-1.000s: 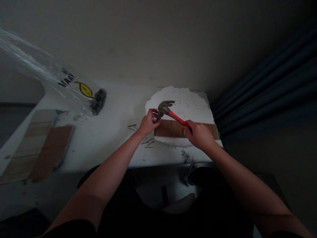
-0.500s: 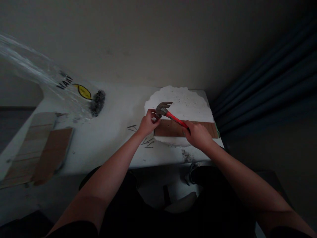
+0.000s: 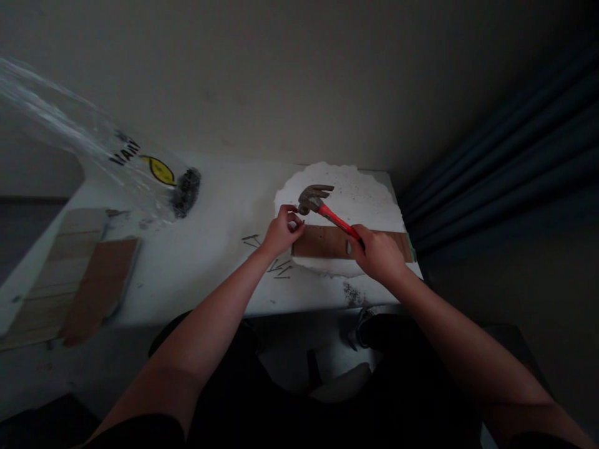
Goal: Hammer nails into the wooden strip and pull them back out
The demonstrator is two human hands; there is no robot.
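My right hand (image 3: pixel 378 252) grips the red handle of a claw hammer (image 3: pixel 322 206), whose grey head hangs a little above the left end of a brown wooden board (image 3: pixel 327 243). The board lies on a white foam slab (image 3: pixel 355 193) on the white table (image 3: pixel 201 262). My left hand (image 3: pixel 281 231) is pinched at the board's left end, right under the hammer head; what it pinches is too small to make out. Several loose nails (image 3: pixel 278 268) lie on the table just below my left hand.
A clear plastic bag (image 3: pixel 116 162) with black lettering, a yellow label and a dark clump inside lies at the table's back left. Wooden boards (image 3: pixel 79 274) are stacked at the left edge. A dark curtain (image 3: pixel 505 162) hangs on the right; a wall stands behind.
The hammer head dipped toward the board's left end half a second ago and now stands higher again. My left hand stays pinched in place.
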